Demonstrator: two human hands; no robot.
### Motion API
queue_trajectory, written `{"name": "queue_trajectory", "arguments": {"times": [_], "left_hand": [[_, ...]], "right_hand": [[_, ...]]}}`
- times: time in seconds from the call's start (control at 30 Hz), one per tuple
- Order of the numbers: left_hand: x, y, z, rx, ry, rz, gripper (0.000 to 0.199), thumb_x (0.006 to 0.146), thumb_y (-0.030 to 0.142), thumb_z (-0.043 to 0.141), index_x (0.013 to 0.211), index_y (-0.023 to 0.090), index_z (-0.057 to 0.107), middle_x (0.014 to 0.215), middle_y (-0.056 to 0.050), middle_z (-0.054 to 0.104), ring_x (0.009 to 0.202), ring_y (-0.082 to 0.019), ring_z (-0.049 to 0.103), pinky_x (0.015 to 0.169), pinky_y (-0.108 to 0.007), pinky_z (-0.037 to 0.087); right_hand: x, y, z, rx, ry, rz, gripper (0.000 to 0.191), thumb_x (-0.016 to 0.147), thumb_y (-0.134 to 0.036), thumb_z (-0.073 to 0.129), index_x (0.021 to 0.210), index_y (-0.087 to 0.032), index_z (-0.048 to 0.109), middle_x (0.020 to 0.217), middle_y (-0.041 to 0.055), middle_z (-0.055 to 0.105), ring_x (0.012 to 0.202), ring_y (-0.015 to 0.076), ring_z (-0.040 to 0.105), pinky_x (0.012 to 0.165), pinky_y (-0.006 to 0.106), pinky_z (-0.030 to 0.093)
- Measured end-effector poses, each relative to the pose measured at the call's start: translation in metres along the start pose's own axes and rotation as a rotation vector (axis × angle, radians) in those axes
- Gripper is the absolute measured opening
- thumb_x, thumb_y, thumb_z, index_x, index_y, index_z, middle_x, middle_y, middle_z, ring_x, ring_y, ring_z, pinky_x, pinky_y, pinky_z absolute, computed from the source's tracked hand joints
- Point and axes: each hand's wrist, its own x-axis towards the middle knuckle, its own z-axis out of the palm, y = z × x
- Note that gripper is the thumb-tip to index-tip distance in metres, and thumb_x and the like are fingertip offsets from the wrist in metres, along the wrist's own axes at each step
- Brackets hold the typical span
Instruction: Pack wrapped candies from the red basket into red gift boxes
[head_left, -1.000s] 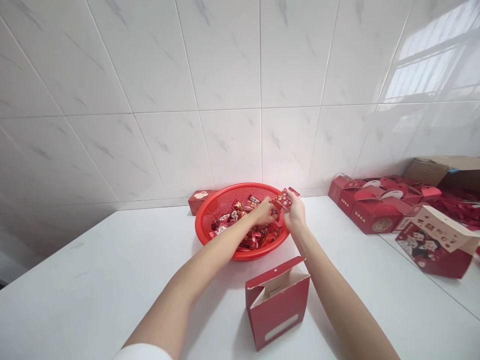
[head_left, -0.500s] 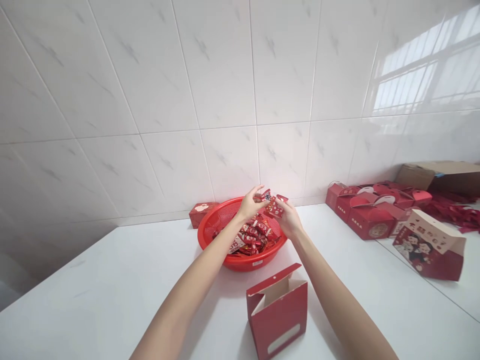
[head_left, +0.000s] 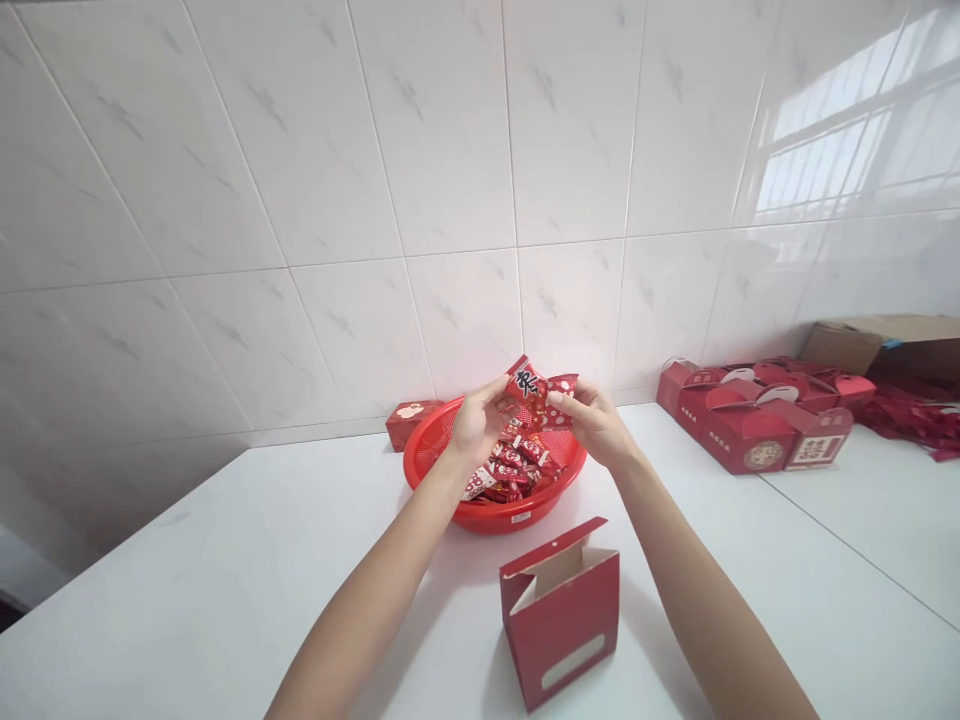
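Above a red plastic basket my hands are raised close together. My left hand is closed on a small red candy packet that bears a large black character. Between the thumb and fingers of my right hand is a red packet with pale dots, overlapping the first one. Many wrapped candies lie in the basket, partly hidden by my left hand. Nearer to me, between my forearms, stands a red paper box with its top open.
A small red box sits behind the basket's left side, against the tiled wall. Several red gift boxes with handles are grouped at the right. Beyond them are a brown cardboard box and dark red ribbon-like material.
My hands have turned the packets, so the black character shows more fully. A printed red and cream box that lay at the right is gone from view.
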Motion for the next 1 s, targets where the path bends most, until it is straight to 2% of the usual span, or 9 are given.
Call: {"name": "queue_trajectory", "arguments": {"times": [0.1, 0.2, 0.27, 0.33, 0.47, 0.53, 0.63, 0.77, 1.0], "left_hand": [[-0.016, 0.009, 0.001, -0.007, 0.021, -0.051, 0.025, 0.079, 0.040, 0.069, 0.086, 0.017, 0.069, 0.091, -0.008, 0.074, 0.085, -0.020, 0.069, 0.075, -0.031, 0.054], [-0.047, 0.028, 0.001, 0.157, -0.041, 0.016, 0.026, 0.080, 0.040, 0.069, 0.099, 0.022, 0.072, 0.101, -0.005, 0.074, 0.086, -0.020, 0.069, 0.078, -0.032, 0.055], [-0.076, 0.045, 0.000, 0.374, -0.157, 0.120, 0.020, 0.080, 0.038, 0.070, 0.095, 0.026, 0.076, 0.108, -0.004, 0.073, 0.095, -0.023, 0.069, 0.085, -0.035, 0.055], [-0.108, 0.061, -0.001, 0.651, -0.402, 0.131, 0.011, 0.078, 0.036, 0.073, 0.076, 0.027, 0.079, 0.121, -0.005, 0.070, 0.113, -0.030, 0.064, 0.095, -0.039, 0.052], [-0.152, 0.069, 0.000, 1.001, -0.607, 0.047, 0.014, 0.082, 0.034, 0.073, 0.093, 0.038, 0.081, 0.139, 0.001, 0.061, 0.128, -0.030, 0.056, 0.102, -0.038, 0.049], [-0.155, 0.062, 0.002, 1.028, -0.605, 0.028, 0.020, 0.087, 0.034, 0.067, 0.101, 0.039, 0.080, 0.133, 0.000, 0.066, 0.123, -0.028, 0.061, 0.095, -0.035, 0.052], [-0.144, 0.045, 0.003, 0.975, -0.480, 0.015, 0.022, 0.092, 0.032, 0.059, 0.100, 0.035, 0.080, 0.106, -0.002, 0.076, 0.097, -0.024, 0.070, 0.081, -0.033, 0.054], [-0.126, 0.031, -0.002, 0.904, -0.311, 0.002, 0.020, 0.080, 0.036, 0.075, 0.098, 0.030, 0.081, 0.097, -0.003, 0.078, 0.091, -0.026, 0.070, 0.074, -0.033, 0.054], [-0.120, 0.033, -0.001, 0.937, -0.478, -0.017, 0.034, 0.074, 0.035, 0.081, 0.107, 0.026, 0.077, 0.104, -0.002, 0.074, 0.096, -0.024, 0.066, 0.087, -0.035, 0.052]], "right_hand": [[-0.006, -0.013, 0.005, -0.063, -0.029, -0.051, 0.031, 0.066, -0.040, 0.087, 0.083, -0.018, 0.075, 0.078, 0.0023, 0.076, 0.070, 0.0167, 0.070, 0.067, 0.030, 0.061], [-0.013, -0.030, 0.004, -0.151, 0.006, -0.113, 0.030, 0.068, -0.040, 0.086, 0.085, -0.018, 0.075, 0.079, 0.0022, 0.076, 0.070, 0.0173, 0.071, 0.063, 0.030, 0.062], [-0.019, -0.044, 0.001, -0.183, 0.053, -0.159, 0.029, 0.068, -0.039, 0.086, 0.085, -0.018, 0.076, 0.079, 0.0021, 0.076, 0.071, 0.0182, 0.072, 0.062, 0.030, 0.062], [-0.027, -0.059, -0.001, -0.209, 0.080, -0.192, 0.026, 0.069, -0.037, 0.086, 0.084, -0.018, 0.076, 0.078, 0.0018, 0.076, 0.072, 0.0192, 0.073, 0.063, 0.030, 0.062], [-0.047, -0.084, 0.002, -0.228, 0.074, -0.141, 0.021, 0.070, -0.024, 0.086, 0.087, -0.016, 0.077, 0.084, 0.0041, 0.077, 0.073, 0.0215, 0.074, 0.059, 0.031, 0.062], [-0.056, -0.093, 0.005, -0.260, 0.028, -0.083, 0.020, 0.070, -0.019, 0.085, 0.088, -0.015, 0.077, 0.092, 0.0063, 0.076, 0.071, 0.0201, 0.073, 0.054, 0.028, 0.061], [-0.066, -0.101, 0.009, -0.442, -0.169, -0.056, 0.013, 0.077, -0.018, 0.079, 0.089, -0.016, 0.077, 0.101, 0.0082, 0.075, 0.071, 0.0172, 0.071, 0.051, 0.025, 0.058], [-0.072, -0.109, 0.010, -0.757, -0.417, -0.049, 0.016, 0.082, -0.019, 0.073, 0.098, -0.020, 0.077, 0.105, 0.0070, 0.075, 0.070, 0.0156, 0.068, 0.057, 0.026, 0.058], [-0.079, -0.113, 0.022, -1.088, -0.550, -0.024, 0.014, 0.085, -0.020, 0.069, 0.098, -0.022, 0.075, 0.086, 0.0019, 0.075, 0.072, 0.0155, 0.066, 0.062, 0.025, 0.051]]}}
